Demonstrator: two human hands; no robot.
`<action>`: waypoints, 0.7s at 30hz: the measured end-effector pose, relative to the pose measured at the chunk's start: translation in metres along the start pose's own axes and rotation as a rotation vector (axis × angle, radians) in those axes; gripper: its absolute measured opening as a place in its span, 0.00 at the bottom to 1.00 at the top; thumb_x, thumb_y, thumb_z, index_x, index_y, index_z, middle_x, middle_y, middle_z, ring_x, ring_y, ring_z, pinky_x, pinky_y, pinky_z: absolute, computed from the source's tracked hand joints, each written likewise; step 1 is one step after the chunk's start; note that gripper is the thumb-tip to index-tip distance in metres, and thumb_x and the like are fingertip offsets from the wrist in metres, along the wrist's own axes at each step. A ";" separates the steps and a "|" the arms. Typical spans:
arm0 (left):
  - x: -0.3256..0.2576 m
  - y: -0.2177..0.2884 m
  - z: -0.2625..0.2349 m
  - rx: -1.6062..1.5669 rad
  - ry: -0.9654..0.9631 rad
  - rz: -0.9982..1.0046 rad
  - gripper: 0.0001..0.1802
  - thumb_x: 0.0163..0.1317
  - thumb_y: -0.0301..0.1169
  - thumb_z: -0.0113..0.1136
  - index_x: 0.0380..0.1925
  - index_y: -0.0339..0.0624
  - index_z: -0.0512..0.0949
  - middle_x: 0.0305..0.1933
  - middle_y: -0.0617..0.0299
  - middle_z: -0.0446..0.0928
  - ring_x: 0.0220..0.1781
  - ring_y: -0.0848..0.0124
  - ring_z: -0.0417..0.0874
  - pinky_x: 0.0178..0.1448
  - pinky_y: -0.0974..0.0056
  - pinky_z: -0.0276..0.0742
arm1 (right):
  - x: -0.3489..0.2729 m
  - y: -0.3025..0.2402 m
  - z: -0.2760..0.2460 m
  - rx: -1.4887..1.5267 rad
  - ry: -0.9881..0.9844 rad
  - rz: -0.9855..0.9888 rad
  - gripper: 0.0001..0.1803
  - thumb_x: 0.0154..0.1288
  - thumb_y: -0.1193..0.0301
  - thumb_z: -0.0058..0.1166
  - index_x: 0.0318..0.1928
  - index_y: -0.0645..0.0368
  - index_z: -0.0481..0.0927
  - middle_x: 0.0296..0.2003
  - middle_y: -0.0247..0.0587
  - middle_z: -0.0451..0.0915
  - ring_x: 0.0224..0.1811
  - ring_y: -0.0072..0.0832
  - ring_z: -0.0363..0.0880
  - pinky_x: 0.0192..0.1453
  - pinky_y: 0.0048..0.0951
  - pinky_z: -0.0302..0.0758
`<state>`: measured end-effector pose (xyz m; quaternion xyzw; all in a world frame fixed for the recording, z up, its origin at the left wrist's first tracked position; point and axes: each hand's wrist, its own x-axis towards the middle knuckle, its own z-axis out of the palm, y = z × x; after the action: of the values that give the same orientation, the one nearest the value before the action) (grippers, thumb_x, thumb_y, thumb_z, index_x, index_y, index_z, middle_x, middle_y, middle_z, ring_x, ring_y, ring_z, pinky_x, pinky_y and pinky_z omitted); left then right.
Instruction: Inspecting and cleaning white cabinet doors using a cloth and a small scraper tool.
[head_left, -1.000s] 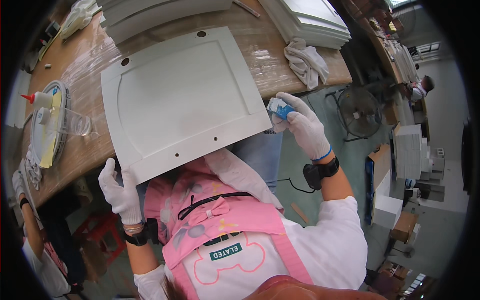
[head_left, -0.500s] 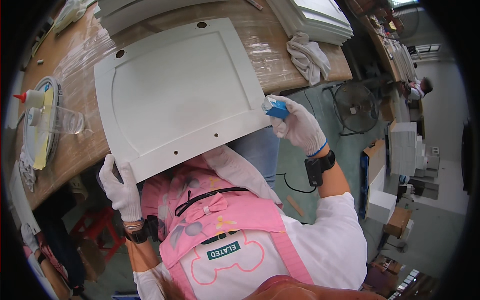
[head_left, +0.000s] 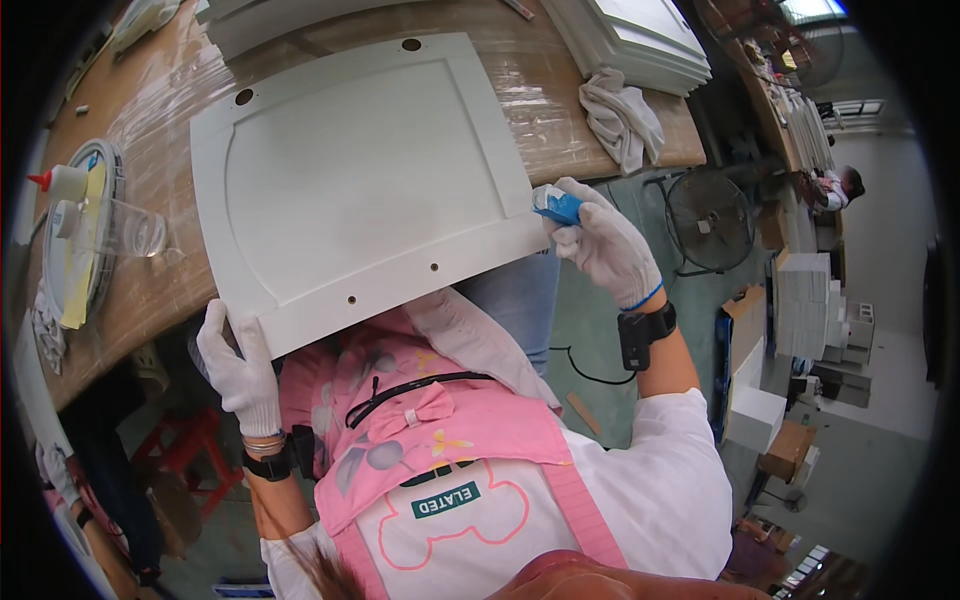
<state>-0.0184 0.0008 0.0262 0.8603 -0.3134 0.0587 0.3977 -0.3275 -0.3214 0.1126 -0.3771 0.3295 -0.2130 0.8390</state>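
White flat panel with a sunken middle slants away to your right, between your hands. Your white-gloved left hand touches its near left corner; I can't tell how tightly. Your white-gloved right hand, farther out, squeezes a small blue-and-white block beside its right edge. Its far end is over the brown, film-wrapped table.

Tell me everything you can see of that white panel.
The white panel looks smooth and painted, roughly square, its recessed middle curved along the left side. Two large round holes lie near the far edge, two small ones near the near edge. It extends past the brown table toward the person. The left hand touches its near left corner; the right hand holds a blue block by its right edge, contact unclear.
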 end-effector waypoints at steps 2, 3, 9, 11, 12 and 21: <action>0.000 0.002 0.000 -0.024 -0.004 -0.021 0.21 0.69 0.33 0.59 0.56 0.30 0.73 0.53 0.48 0.76 0.55 0.56 0.76 0.61 0.56 0.70 | -0.001 -0.002 0.003 -0.057 0.030 -0.009 0.27 0.70 0.71 0.52 0.66 0.66 0.64 0.49 0.45 0.77 0.34 0.25 0.79 0.41 0.29 0.84; -0.001 0.003 0.000 -0.048 -0.008 -0.039 0.21 0.69 0.33 0.59 0.56 0.30 0.73 0.53 0.48 0.76 0.55 0.56 0.75 0.62 0.56 0.70 | -0.003 -0.003 0.003 -0.123 0.047 -0.023 0.26 0.69 0.71 0.53 0.65 0.66 0.65 0.48 0.44 0.78 0.33 0.25 0.79 0.42 0.28 0.82; 0.001 0.006 -0.002 0.008 -0.019 0.002 0.21 0.69 0.33 0.59 0.57 0.30 0.73 0.54 0.48 0.76 0.56 0.56 0.75 0.63 0.56 0.69 | -0.003 -0.008 0.021 -1.125 0.227 -0.234 0.24 0.64 0.71 0.57 0.60 0.60 0.73 0.44 0.40 0.78 0.35 0.26 0.78 0.42 0.28 0.76; -0.001 0.003 -0.002 0.006 -0.046 -0.033 0.23 0.70 0.34 0.58 0.59 0.30 0.71 0.57 0.49 0.74 0.58 0.59 0.76 0.64 0.57 0.70 | 0.000 -0.007 0.026 -1.413 0.200 -0.424 0.23 0.63 0.72 0.58 0.59 0.58 0.75 0.42 0.41 0.78 0.36 0.30 0.79 0.43 0.29 0.77; -0.002 0.001 -0.002 0.003 -0.070 -0.063 0.24 0.70 0.34 0.58 0.61 0.31 0.70 0.60 0.49 0.71 0.59 0.62 0.76 0.65 0.59 0.71 | 0.001 -0.010 0.033 -1.547 0.127 -0.473 0.24 0.61 0.72 0.58 0.59 0.56 0.75 0.42 0.43 0.78 0.38 0.34 0.80 0.44 0.32 0.77; -0.002 0.001 -0.002 0.028 -0.059 -0.053 0.24 0.70 0.34 0.58 0.61 0.31 0.70 0.60 0.48 0.72 0.60 0.60 0.76 0.66 0.58 0.70 | 0.015 -0.009 0.047 -1.885 -0.097 -0.621 0.25 0.58 0.76 0.58 0.58 0.51 0.75 0.44 0.47 0.77 0.44 0.47 0.79 0.47 0.40 0.78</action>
<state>-0.0204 0.0026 0.0279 0.8752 -0.3012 0.0271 0.3775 -0.2845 -0.3130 0.1373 -0.9677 0.2161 -0.0586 0.1155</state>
